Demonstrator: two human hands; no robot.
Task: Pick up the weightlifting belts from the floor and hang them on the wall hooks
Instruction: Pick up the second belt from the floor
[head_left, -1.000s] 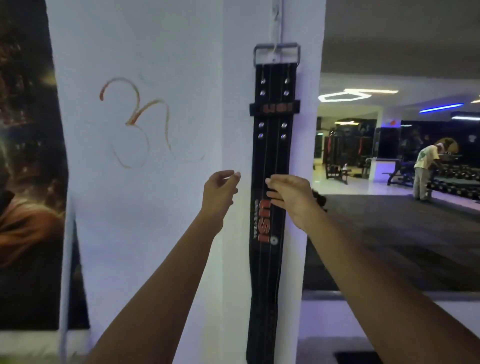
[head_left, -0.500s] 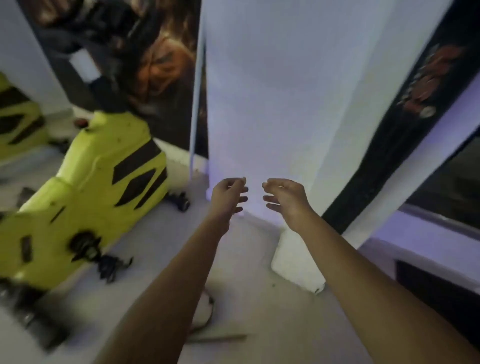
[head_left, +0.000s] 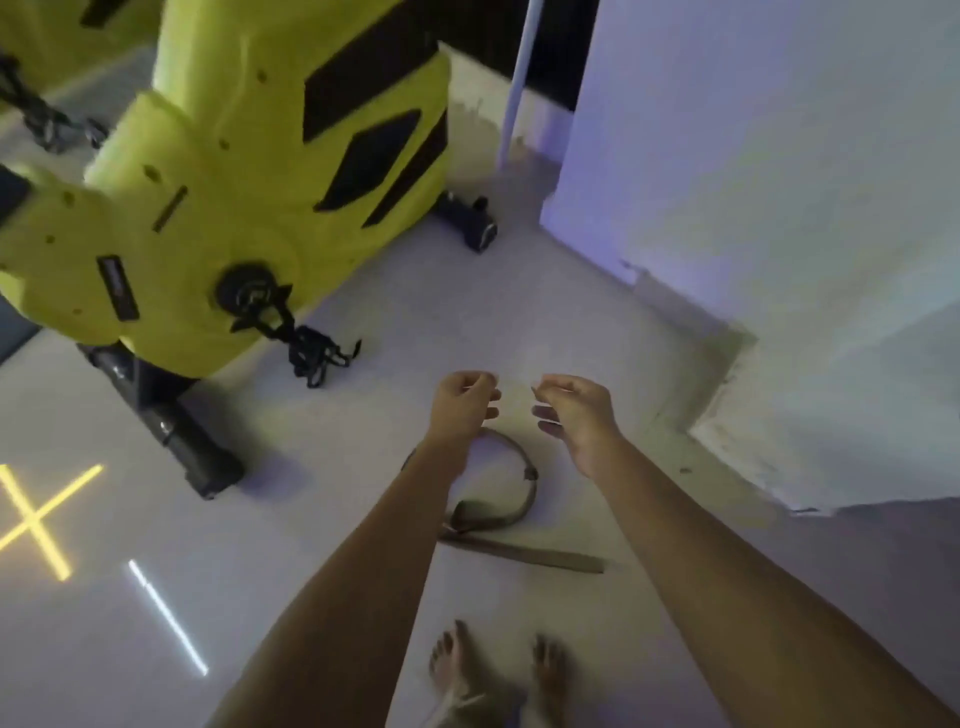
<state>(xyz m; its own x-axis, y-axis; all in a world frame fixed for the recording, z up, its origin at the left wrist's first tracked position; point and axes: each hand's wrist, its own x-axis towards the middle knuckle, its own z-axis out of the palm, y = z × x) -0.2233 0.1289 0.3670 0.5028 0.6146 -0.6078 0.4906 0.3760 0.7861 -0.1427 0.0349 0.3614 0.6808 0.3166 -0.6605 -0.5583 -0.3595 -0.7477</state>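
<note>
Both hands hang above the floor (head_left: 571, 322), holding nothing. The left hand (head_left: 464, 405) and right hand (head_left: 576, 415) are loosely curled, fingers half open, facing each other just apart. Below them 1 olive belt (head_left: 519, 499) lies looped on the floor, just ahead of 2 bare feet (head_left: 452, 660).

lighting: dim indoor, cool violet cast on the white pillar (head_left: 779, 156) right of the hands' grip. floor (head_left: 363, 597): glossy, carrying a yellow cross reflection (head_left: 31, 519) and a white strip reflection (head_left: 166, 618) far left of the left hand (head_left: 462, 410). shadows: soft, under the yellow machine (head_left: 234, 171). sharpness: overall motion blur; right hand (head_left: 576, 421) fingers smeared; feet (head_left: 493, 670) below blurred. edges: wide-angle bending of pillar lines.
</note>
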